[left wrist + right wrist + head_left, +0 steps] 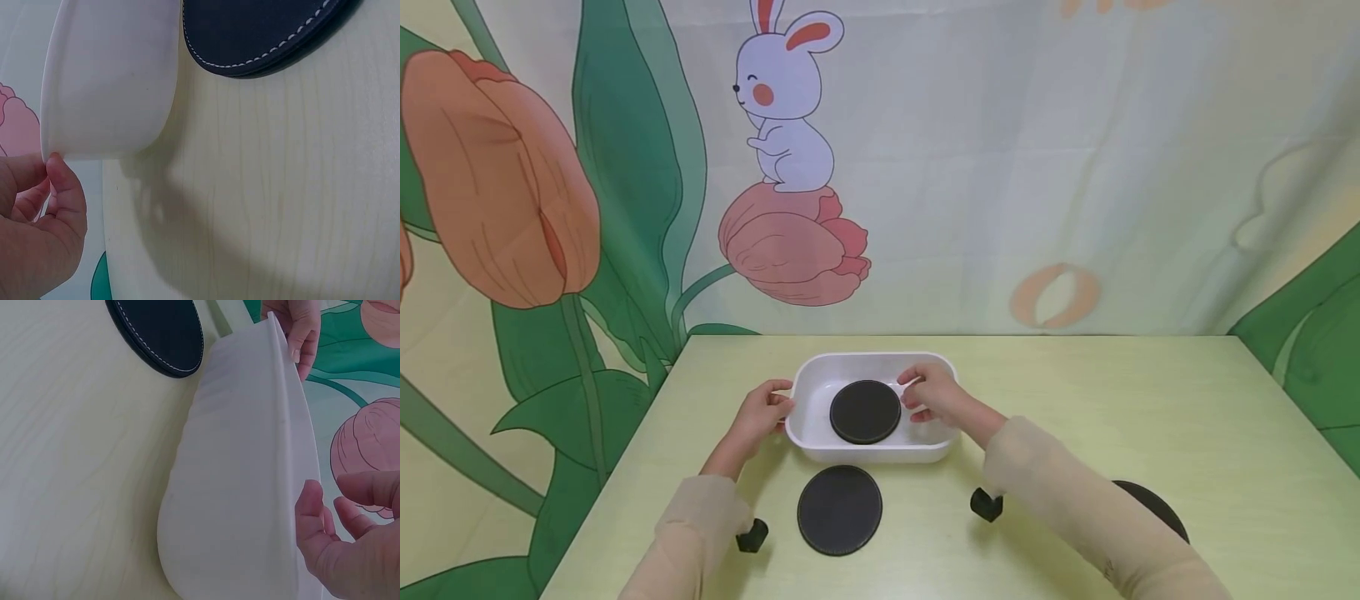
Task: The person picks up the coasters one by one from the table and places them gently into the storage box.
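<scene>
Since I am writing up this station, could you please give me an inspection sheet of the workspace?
Surface: pale, wood-grained tabletop.
Job's things: white tray with one black disc lying in it; a second disc, edge stitched, on the tabletop at the tray's near side.
Clutter: dark rounded item, partly hidden by the right sleeve.
Grippers: left hand pinches the tray's left end; right hand is over its right part, apparently holding nothing; contact with the disc there is unclear.
Cables: nothing seen.
Surroundings: backdrop printed with tulips and a rabbit.
</scene>
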`<state>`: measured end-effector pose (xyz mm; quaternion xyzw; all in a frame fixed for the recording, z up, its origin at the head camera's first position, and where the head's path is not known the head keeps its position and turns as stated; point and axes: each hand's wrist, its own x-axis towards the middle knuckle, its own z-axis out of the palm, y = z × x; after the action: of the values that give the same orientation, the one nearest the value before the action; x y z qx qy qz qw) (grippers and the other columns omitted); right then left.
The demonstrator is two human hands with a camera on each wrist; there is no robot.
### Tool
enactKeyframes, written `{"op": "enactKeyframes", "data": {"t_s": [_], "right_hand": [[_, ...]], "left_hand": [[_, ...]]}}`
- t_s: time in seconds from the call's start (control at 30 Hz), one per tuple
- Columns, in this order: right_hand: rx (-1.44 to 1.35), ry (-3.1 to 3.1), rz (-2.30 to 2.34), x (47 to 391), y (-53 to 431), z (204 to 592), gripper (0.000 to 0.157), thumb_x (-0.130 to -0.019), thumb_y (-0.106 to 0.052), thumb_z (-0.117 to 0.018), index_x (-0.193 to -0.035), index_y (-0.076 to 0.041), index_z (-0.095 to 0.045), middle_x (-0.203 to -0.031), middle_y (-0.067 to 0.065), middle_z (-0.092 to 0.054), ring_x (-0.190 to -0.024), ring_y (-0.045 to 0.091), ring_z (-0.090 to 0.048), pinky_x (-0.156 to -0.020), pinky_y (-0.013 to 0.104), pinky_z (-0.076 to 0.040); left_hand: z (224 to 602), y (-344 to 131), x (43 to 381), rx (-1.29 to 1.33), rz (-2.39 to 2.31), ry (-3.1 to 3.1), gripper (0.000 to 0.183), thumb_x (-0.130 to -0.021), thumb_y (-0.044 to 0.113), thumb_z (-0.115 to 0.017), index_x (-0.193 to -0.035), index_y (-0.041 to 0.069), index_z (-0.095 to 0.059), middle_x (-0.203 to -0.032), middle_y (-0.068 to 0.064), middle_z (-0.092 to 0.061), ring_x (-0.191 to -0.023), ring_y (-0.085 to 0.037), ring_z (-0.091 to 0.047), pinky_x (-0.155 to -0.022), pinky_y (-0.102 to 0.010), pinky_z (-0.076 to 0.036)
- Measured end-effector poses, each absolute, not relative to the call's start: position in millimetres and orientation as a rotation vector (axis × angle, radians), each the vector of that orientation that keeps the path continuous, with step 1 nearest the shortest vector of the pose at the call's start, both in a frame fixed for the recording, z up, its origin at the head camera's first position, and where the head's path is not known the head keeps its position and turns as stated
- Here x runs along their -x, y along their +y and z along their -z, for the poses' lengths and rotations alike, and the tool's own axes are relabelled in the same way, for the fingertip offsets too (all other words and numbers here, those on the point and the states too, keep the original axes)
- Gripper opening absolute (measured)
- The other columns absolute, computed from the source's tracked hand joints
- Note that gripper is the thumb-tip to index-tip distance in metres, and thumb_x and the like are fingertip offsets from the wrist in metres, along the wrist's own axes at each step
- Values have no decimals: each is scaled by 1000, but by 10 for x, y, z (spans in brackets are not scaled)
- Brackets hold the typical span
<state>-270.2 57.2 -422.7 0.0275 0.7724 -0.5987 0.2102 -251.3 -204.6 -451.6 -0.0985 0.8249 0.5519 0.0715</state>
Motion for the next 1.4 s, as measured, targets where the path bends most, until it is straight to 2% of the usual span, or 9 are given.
{"op": "enactKeyframes", "data": {"t_s": [0.23,0.47,0.6,0.93,1.4], "right_hand": [[-36,2122,1673,2614,617,4167,32,-76,10,-50,-106,3,-50,-73,5,-49,-63,15,-47,-50,26,-47],[41,2087,1645,2503,657,4093,36,-74,10,-50,-109,2,-49,-80,9,-50,-64,16,-48,-50,27,-47],[68,2076,1630,2443,661,4060,33,-75,9,-52,-106,-1,-51,-80,9,-51,-65,17,-49,-51,27,-48],[231,1966,1592,2226,652,3988,33,-76,7,-51,-108,1,-47,-78,7,-53,-66,16,-50,-52,27,-48],[316,1889,1522,1930,577,4148,39,-74,3,-55,-112,5,-47,-78,4,-53,-68,18,-54,-52,30,-50]], "left_hand": [[4516,-2040,2514,310,-1654,2484,34,-89,3,-48,-122,1,-44,-93,-11,-50,-73,-18,-54,-62,-28,-46],[4498,-2039,2528,302,-1628,2483,34,-89,4,-47,-123,3,-43,-95,-12,-49,-76,-20,-54,-63,-27,-47],[4481,-2047,2534,295,-1627,2483,34,-89,4,-47,-124,2,-43,-95,-12,-49,-79,-23,-54,-61,-26,-47],[4487,-2048,2558,265,-1636,2488,34,-89,3,-47,-123,0,-43,-94,-12,-49,-78,-23,-55,-59,-24,-46],[4492,-2032,2575,280,-1629,2476,34,-89,3,-47,-123,2,-43,-95,-13,-49,-80,-24,-55,-60,-23,-47]]}}
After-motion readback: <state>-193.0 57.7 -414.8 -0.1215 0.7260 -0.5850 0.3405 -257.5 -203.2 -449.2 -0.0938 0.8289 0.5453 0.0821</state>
